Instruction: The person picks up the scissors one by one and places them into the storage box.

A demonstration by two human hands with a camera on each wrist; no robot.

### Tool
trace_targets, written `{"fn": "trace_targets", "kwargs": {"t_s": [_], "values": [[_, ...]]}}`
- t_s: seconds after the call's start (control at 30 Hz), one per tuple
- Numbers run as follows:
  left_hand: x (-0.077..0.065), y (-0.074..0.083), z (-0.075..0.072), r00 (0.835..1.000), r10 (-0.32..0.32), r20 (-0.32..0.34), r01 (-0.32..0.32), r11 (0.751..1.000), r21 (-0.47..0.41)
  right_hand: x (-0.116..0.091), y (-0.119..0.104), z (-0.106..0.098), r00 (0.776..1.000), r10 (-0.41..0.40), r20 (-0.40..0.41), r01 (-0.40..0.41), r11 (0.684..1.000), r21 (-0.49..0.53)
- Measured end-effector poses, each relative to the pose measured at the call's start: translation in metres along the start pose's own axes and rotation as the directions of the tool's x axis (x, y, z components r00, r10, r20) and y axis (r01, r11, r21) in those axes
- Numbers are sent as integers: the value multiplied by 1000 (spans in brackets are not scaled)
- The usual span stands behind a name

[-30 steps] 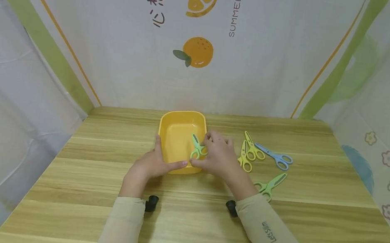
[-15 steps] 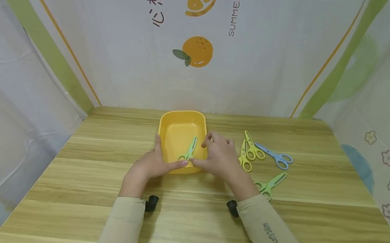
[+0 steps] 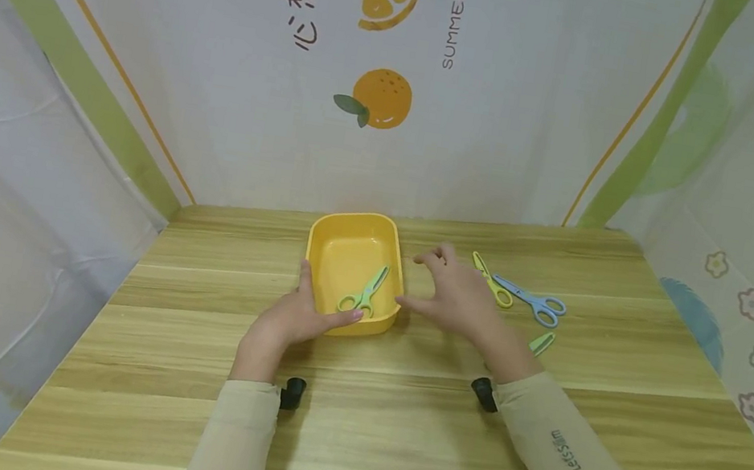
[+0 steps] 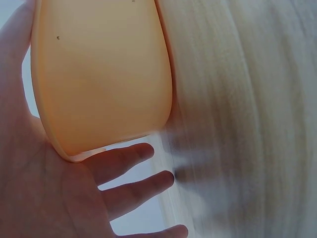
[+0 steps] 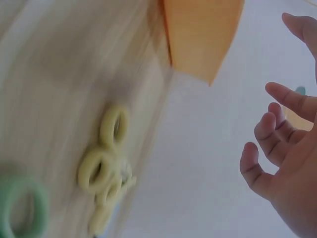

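The rounded, rectangular yellow plastic box (image 3: 347,259) sits on the wood-grain counter (image 3: 163,390), and inside it, toward its near side, lies a small pair of light green scissors (image 3: 370,289). The left hand (image 3: 291,318) cups the box's near left corner, fingers extended, thumb laid across the near rim. Just right of the box, the right hand (image 3: 459,296) is half open with fingers loosely bent, holding nothing. Farther right of the box lie yellow scissors (image 3: 491,282), light blue scissors (image 3: 532,300) and a second green pair (image 3: 541,342), partly hidden by the arm.
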State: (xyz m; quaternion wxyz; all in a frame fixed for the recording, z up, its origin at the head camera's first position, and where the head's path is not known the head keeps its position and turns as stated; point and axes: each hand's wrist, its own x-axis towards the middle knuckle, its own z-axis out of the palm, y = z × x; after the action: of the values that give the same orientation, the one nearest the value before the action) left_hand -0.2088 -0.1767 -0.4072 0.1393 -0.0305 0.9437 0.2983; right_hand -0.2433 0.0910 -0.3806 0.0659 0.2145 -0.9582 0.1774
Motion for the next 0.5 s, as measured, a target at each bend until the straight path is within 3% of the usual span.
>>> {"fn": "trace_targets", "kwargs": {"t_s": [0.23, 0.5], "values": [[1, 0, 1, 1000, -6, 8, 6, 1000, -1, -15, 43, -22, 994, 85, 73, -93, 990, 106], [2, -1, 1, 1000, -5, 1, 5, 1000, 0, -31, 106, -40, 987, 145, 64, -150, 986, 76]]}}
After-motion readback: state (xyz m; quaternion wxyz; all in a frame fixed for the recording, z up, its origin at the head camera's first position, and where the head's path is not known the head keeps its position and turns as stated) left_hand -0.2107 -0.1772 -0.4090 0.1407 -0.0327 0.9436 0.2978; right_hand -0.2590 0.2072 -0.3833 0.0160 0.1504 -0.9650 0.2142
